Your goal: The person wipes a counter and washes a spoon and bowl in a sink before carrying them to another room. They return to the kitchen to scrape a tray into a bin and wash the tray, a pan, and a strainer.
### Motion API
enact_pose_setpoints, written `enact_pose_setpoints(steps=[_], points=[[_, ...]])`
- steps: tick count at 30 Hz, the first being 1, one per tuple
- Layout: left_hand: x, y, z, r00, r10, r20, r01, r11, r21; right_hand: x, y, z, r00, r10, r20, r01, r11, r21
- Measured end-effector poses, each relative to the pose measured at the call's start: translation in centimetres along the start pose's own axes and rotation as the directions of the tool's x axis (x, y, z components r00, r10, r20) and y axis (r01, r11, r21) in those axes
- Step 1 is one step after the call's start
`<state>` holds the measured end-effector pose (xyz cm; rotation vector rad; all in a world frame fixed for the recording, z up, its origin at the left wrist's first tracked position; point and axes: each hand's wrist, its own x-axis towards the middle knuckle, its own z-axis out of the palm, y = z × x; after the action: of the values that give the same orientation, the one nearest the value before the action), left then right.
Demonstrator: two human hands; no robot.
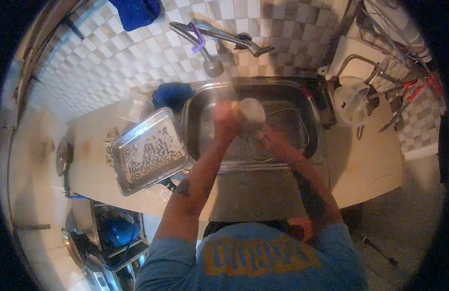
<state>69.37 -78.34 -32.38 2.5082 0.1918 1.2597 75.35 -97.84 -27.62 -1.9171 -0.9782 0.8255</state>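
Note:
Over the metal sink [198,140], my left hand [227,119] is smeared by motion next to a pale rounded item [252,112], which looks like a cup or small bowl. My right hand [265,136] is at the lower right side of that item, its fingers wrapped against it. The left fingers are too blurred to make out. Water seems to fall from the flexible faucet [213,67] above, close to my left hand. A wire rack [307,133] lies in the sink.
A wet metal tray [154,150] rests on the counter left of the sink, with a blue cloth [172,95] behind it. On the right stand a clear plastic container [351,101] and red-handled tools [414,92]. Another blue cloth [136,13] hangs on the wall.

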Motion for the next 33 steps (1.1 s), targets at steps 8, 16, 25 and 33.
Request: enact_pose_setpoints(steps=[8, 16, 25, 33], points=[[1.2, 2.8, -3.9, 0.976, -0.015, 0.219, 0.007, 0.999, 0.037, -0.6, -0.1, 0.2, 0.993, -0.11, -0.037, 0.106, 0.99, -0.098], [-0.3, 3.9, -6.4, 0.526, -0.525, 0.669, 0.584, -0.349, -0.733, 3.1, 6.8, 3.3, 0.897, -0.325, -0.3, 0.216, 0.914, -0.343], [-0.7, 4.4, -6.3, 0.851, -0.494, 0.175, 0.507, 0.691, -0.515, 2.3, 0.2, 5.8, 0.986, 0.062, -0.152, -0.097, 0.968, -0.23], [-0.9, 0.1, -4.3, 0.998, 0.068, -0.019, -0.07, 0.988, -0.136, 4.4, 3.5, 7.4, 0.989, -0.096, 0.113, 0.147, 0.747, -0.648]])
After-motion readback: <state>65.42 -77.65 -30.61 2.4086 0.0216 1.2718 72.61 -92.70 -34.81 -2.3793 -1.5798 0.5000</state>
